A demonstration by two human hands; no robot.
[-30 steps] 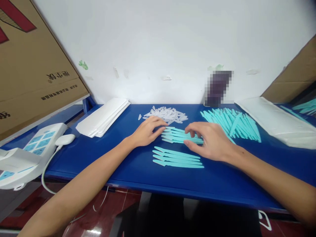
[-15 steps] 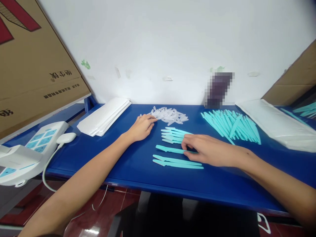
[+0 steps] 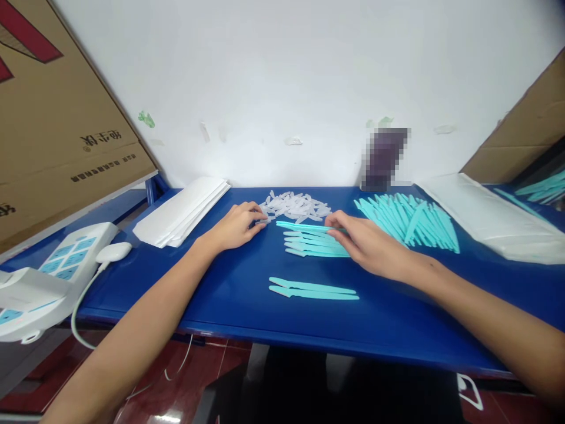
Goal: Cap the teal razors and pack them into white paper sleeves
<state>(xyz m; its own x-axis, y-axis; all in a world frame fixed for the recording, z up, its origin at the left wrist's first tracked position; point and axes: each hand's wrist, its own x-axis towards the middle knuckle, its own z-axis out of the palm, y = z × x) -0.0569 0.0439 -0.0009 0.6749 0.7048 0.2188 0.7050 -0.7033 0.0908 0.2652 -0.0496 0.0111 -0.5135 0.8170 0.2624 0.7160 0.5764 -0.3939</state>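
My right hand (image 3: 373,244) pinches a turquoise eyebrow razor (image 3: 300,226) by its handle, its blade end pointing left. The razor hovers over or lies along the far side of a row of similar razors (image 3: 309,244); I cannot tell whether it touches them. My left hand (image 3: 233,227) has thumb and forefinger closed on a small clear plastic cap (image 3: 263,221), at the near left edge of a heap of such caps (image 3: 298,204). Nearer the front edge lie two more razors (image 3: 313,288) side by side.
A large pile of turquoise razors (image 3: 410,221) lies right of the caps, with a plastic-wrapped pack (image 3: 494,218) beyond it. White paper sleeves (image 3: 183,212) are stacked at the left, near a power strip (image 3: 66,265) with a cable. Cardboard boxes (image 3: 53,118) flank the blue table (image 3: 238,294).
My right hand has lifted a razor from the middle of the table and carried it away from me to the row's far side. My left hand has drawn back slightly, pinching a cap.
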